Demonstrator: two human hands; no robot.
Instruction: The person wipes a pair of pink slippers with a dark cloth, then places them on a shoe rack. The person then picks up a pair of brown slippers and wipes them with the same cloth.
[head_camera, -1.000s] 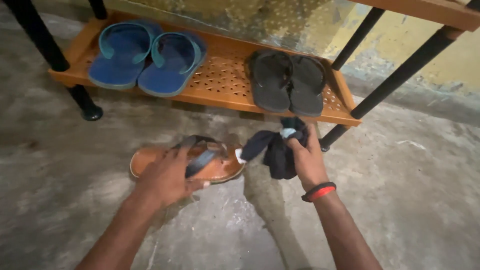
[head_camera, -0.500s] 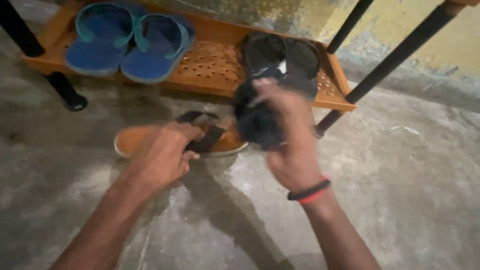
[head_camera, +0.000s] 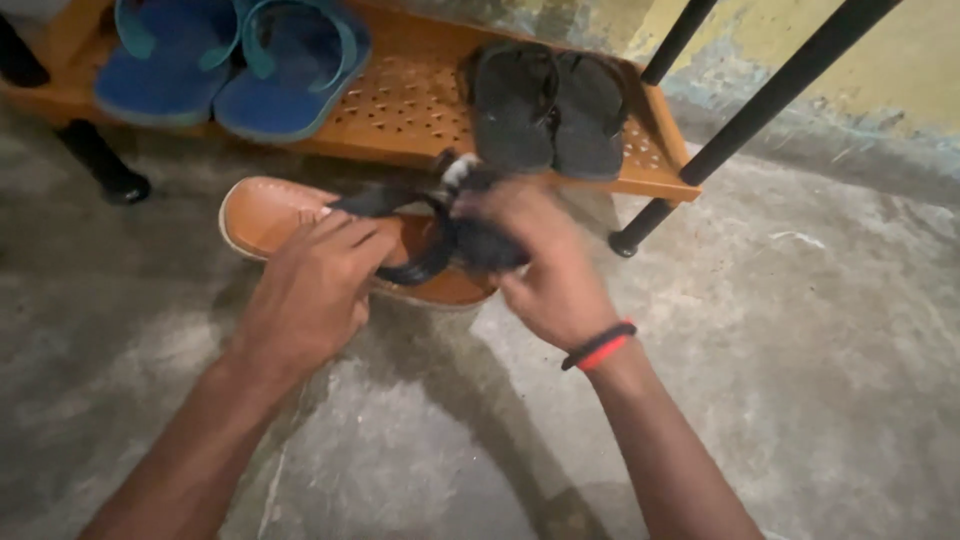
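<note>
Left hand (head_camera: 310, 290): palm down, fingers curled onto the tan sandal (head_camera: 300, 225).
Right hand (head_camera: 545, 270): clamped on a dark cloth (head_camera: 480, 235), pressed against the sandal's strap.

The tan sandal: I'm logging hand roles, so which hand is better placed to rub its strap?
Probably the right hand: it holds the dark cloth against the tan sandal, while the left hand steadies the strap.

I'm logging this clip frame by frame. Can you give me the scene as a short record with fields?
Left hand: grips the brown sandal at its dark strap
Right hand: holds a dark cloth bunched against the sandal
Wrist: black and red band on the right
Rack: low orange shelf
On rack: blue flip-flops, black flip-flops
Floor: bare concrete
</note>
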